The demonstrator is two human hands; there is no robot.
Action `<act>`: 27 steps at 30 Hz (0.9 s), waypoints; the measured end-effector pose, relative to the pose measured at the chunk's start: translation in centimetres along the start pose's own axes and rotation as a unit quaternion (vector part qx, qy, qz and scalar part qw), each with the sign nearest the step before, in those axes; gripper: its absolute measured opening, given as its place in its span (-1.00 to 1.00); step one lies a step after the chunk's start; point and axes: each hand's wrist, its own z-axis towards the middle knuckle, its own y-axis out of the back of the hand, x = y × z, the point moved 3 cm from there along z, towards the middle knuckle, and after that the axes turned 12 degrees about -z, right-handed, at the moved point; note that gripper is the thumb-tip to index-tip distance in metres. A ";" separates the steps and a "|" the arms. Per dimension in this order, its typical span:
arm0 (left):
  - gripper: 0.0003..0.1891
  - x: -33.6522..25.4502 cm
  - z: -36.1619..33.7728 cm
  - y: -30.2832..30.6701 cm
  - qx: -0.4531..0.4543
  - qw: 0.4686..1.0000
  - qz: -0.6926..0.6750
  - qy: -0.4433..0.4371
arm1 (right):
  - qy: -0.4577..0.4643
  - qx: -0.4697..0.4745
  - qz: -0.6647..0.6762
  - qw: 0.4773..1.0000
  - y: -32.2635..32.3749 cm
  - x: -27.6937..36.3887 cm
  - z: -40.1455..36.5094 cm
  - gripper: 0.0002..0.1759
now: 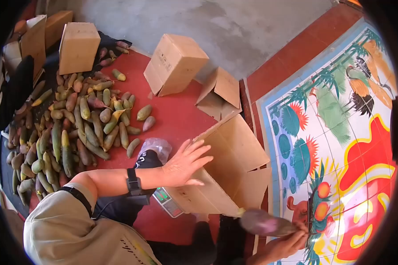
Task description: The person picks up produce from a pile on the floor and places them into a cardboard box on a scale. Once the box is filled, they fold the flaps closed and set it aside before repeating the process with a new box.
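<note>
My left hand [185,163] is spread with its fingers apart over the near left wall of an open cardboard box [230,157]. No object is between those fingers. At the lower right, my right hand [289,244] grips one end of a large purple-green radish [267,223], just outside the box's near corner. Under the box's left side, a scale [168,204] shows its lit green display. The part of the box floor that shows is bare cardboard.
A big heap of green and purple radishes [86,123] covers the left of the red floor [135,95]. Closed-looking cartons [174,64] stand behind, beside a smaller open box [219,92]. A painted tile wall [296,145] rises at the right.
</note>
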 end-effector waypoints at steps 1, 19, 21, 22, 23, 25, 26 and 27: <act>-0.33 0.2 -0.4 -0.6 0.004 1.000 0.019 -0.024 | -0.002 -0.109 -0.007 0.994 -0.4 1.4 0.8 -0.67; -0.77 3.0 -7.9 -3.8 -0.121 0.964 -0.004 -0.237 | -0.030 0.514 -0.313 0.798 -15.7 -18.6 -0.3 -0.87; -0.74 2.6 -8.3 -4.3 -0.111 0.962 -0.026 -0.248 | -0.054 0.544 -0.318 0.775 -15.8 -19.8 -0.9 -0.85; -0.75 2.6 -8.3 -4.4 -0.113 0.962 -0.028 -0.247 | -0.047 0.553 -0.311 0.772 -15.8 -21.1 -1.2 -0.84; -0.75 2.8 -8.3 -4.5 -0.115 0.963 -0.028 -0.244 | -0.045 0.555 -0.311 0.770 -15.8 -21.8 -1.3 -0.84; -0.77 2.9 -8.6 -4.8 -0.102 0.966 -0.014 -0.238 | -0.107 0.570 -0.291 0.761 -15.8 -23.1 -1.8 -0.82; -0.77 2.9 -8.7 -4.9 -0.101 0.967 -0.013 -0.232 | -0.107 0.575 -0.291 0.757 -15.5 -25.4 -2.1 -0.82; -0.80 3.0 -8.8 -5.1 -0.102 0.965 -0.013 -0.242 | -0.068 0.592 -0.283 0.752 -15.3 -28.3 -2.4 -0.81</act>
